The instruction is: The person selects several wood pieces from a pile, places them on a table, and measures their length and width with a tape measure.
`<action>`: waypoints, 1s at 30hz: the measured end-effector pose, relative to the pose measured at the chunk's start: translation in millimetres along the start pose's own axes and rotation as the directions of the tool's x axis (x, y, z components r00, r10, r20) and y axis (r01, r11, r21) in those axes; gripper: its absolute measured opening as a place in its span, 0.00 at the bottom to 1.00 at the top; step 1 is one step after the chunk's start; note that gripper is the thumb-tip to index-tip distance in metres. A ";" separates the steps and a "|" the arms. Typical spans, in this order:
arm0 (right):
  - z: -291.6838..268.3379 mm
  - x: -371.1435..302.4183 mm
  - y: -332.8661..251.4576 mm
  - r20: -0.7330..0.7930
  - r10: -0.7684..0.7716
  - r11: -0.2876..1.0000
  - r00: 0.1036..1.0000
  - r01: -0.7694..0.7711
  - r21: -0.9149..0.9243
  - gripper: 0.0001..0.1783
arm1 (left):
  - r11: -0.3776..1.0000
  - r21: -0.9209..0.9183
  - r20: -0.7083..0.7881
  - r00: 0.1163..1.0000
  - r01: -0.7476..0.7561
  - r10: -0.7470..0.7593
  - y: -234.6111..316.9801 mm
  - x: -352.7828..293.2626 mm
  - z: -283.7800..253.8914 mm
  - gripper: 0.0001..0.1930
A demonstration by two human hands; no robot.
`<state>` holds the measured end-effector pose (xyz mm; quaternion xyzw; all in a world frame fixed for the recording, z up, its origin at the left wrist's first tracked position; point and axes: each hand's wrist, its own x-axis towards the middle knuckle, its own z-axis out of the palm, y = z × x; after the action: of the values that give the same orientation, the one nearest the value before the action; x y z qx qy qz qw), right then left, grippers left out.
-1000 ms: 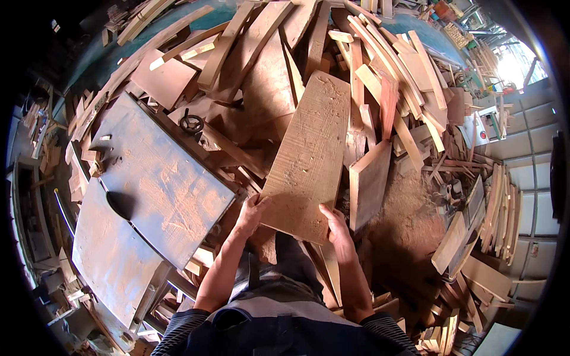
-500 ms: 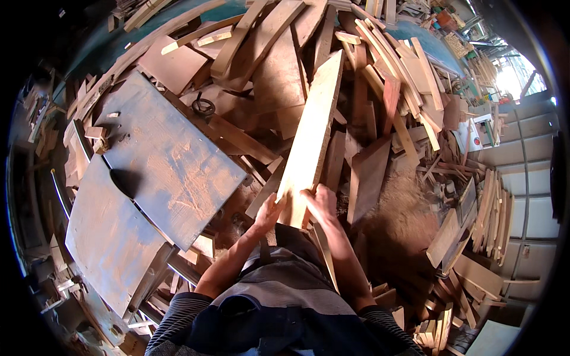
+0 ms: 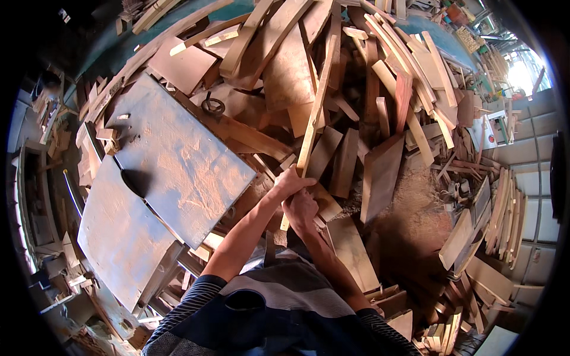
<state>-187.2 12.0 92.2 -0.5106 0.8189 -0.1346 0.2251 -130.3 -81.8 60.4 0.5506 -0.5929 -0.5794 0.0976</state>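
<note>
A long wooden board [image 3: 319,104] stands narrow edge toward me, reaching away from my body over the scrap heap. My left hand [image 3: 290,183] is closed over the board near its close end. Just below it, nearer my body, my right hand [image 3: 301,209] is wrapped round the same board. The two hands almost touch, and they hide part of the board between them. Its close end [image 3: 285,223] shows under my right wrist. To the left lies a flat metal saw table [image 3: 178,148], dusted with sawdust and split by a dark slot.
A heap of loose planks [image 3: 285,71] fills the far middle. A dark handwheel [image 3: 213,105] sits beside the saw table. Sawdust [image 3: 415,207] covers ground at the right. Further right, several boards [image 3: 502,204] lean by a panelled wall. A small wood block [image 3: 107,135] rests on the table.
The board has turned from its broad face to its narrow edge. My hands have come together, the left now above the right. The whole view has shifted slightly.
</note>
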 end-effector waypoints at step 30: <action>-29.2 11.6 164.8 0.618 0.172 0.348 0.767 -0.634 0.691 0.28 | 0.710 -0.702 0.020 0.998 0.053 -0.055 -26.6 -22.2 -40.0 0.17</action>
<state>-334.2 74.2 40.5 -0.1091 0.6570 -0.3517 0.6578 -77.5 -80.7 63.2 0.4902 -0.3120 -0.7631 0.2831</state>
